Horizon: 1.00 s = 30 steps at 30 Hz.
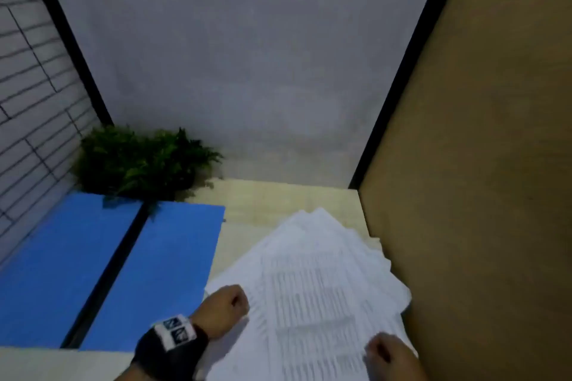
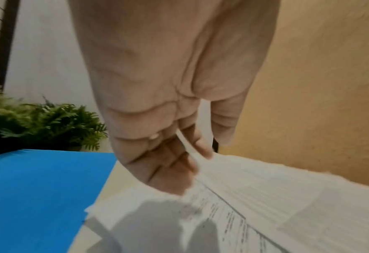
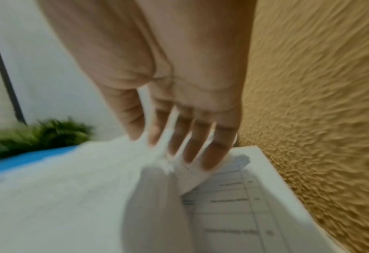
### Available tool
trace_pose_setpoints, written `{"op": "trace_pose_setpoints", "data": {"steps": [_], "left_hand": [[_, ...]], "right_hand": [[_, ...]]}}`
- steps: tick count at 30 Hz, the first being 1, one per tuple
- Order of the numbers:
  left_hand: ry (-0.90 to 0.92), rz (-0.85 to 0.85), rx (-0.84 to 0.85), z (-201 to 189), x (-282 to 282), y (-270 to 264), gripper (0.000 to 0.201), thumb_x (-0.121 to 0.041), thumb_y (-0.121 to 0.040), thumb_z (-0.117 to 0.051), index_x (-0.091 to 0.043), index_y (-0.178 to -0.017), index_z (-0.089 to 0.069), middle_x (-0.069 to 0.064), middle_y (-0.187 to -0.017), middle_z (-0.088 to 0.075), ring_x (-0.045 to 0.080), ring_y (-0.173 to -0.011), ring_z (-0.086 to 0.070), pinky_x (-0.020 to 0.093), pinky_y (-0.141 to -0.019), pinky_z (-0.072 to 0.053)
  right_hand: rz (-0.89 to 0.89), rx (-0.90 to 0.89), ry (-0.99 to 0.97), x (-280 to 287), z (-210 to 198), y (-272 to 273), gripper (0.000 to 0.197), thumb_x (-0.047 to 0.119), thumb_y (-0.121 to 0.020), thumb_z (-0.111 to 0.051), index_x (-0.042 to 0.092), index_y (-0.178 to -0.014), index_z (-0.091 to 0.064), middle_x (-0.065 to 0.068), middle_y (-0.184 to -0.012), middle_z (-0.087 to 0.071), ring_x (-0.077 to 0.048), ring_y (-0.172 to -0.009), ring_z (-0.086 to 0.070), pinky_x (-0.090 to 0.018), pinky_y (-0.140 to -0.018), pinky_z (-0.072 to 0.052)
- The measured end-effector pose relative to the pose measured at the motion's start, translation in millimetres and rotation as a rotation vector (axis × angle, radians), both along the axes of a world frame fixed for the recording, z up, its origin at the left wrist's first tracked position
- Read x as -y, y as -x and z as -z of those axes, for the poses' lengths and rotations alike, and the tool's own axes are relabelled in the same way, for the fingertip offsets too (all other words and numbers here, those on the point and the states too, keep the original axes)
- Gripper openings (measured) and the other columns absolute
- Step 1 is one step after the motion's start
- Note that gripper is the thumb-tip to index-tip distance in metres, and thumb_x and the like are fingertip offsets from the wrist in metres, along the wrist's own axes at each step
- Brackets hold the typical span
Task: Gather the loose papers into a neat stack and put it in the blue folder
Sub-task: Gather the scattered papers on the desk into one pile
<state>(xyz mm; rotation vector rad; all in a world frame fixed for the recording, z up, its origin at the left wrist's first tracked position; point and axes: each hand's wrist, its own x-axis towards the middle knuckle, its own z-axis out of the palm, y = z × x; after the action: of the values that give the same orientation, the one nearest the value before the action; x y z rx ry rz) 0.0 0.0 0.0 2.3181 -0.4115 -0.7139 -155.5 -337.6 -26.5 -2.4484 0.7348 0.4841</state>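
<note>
- Left hand (image 1: pixel 223 309) at 7 o'clock, fingers (image 2: pixel 174 154) curled, pinching the left edge of the fanned loose papers (image 1: pixel 322 281)
- Right hand (image 1: pixel 391 354) at 5 o'clock, fingers (image 3: pixel 197 145) gripping the papers' right edge
- Blue folder (image 1: pixel 108 269) lies open at 9 o'clock, just beside the papers, below a fern (image 1: pixel 142 161)

Black wrist strap (image 1: pixel 167 353) on left arm, white patch, two dark logos.

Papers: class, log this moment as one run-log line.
papers fanned, unsquared | left hand pinches edge | right hand grips edge | blue folder open
</note>
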Motion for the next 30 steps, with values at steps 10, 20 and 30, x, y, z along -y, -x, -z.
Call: {"op": "trace_pose_setpoints", "data": {"steps": [10,20,30], "left_hand": [[0.055,-0.516,-0.253,51.0,78.0,15.4,0.064,-0.034,-0.095,-0.057,-0.007,-0.148,-0.032,0.019,-0.14,-0.051,0.036,-0.123,-0.055,0.035,-0.097,-0.045],[0.238,-0.557,-0.277,56.0,111.0,77.1,0.036,-0.01,-0.096,-0.055,-0.001,-0.13,-0.053,0.014,-0.131,-0.059,0.029,-0.112,-0.058,0.035,-0.096,-0.047],[-0.343,-0.244,0.13,20.5,73.5,-21.5,0.025,-0.014,-0.094,-0.053,-0.005,-0.117,-0.058,0.014,-0.123,-0.055,0.036,-0.114,-0.055,0.047,-0.094,-0.048]], "right_hand": [[0.194,0.038,0.116,-3.0,-2.5,-28.7,0.068,0.044,-0.083,-0.067,0.014,-0.138,-0.043,-0.02,-0.135,-0.049,-0.038,-0.123,-0.05,-0.043,-0.099,-0.047],[0.263,0.077,0.092,-22.5,-5.9,-14.2,0.034,0.042,-0.094,-0.049,0.015,-0.109,-0.065,-0.013,-0.117,-0.05,-0.034,-0.109,-0.052,-0.037,-0.089,-0.043],[0.334,0.146,-0.222,8.0,7.3,1.0,0.023,0.003,-0.091,-0.056,0.002,-0.07,-0.046,-0.011,-0.071,-0.053,-0.023,-0.07,-0.049,-0.023,-0.058,-0.029]]}}
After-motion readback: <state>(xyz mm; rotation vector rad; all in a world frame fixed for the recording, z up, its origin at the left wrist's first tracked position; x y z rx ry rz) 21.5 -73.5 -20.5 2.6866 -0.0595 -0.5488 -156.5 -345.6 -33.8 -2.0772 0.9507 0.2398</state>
